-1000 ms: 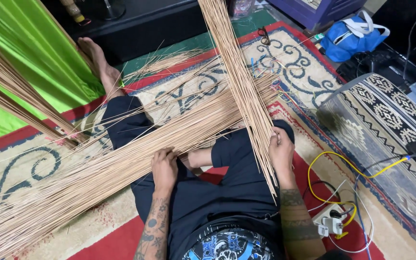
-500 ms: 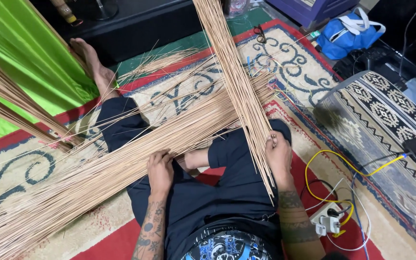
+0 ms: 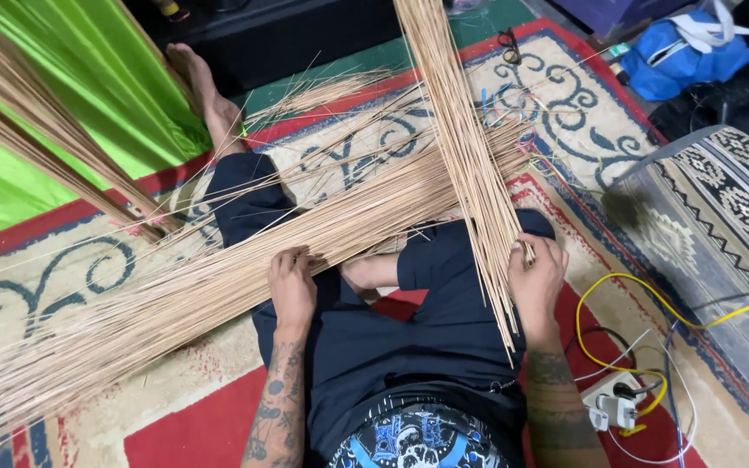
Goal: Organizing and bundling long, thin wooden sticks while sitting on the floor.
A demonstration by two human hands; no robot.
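I sit on a patterned rug in dark trousers. A wide band of thin tan sticks lies slantwise across my lap, from lower left to upper right. My left hand rests flat on it, fingers pressing the sticks near my thigh. A second bundle of tan sticks crosses over the first and runs from the top of the view down to my right knee. My right hand grips this bundle near its lower end, thumb and fingers pinching the strands.
Green fabric hangs at the upper left behind more sticks. My bare foot points away. A yellow cable and a white power strip lie to my right. A blue bag and glasses lie farther off.
The view has shifted, so everything sits slightly right and lower in the frame. My right hand has slid a little along the upright bundle. My left hand stays on the slanted sticks.
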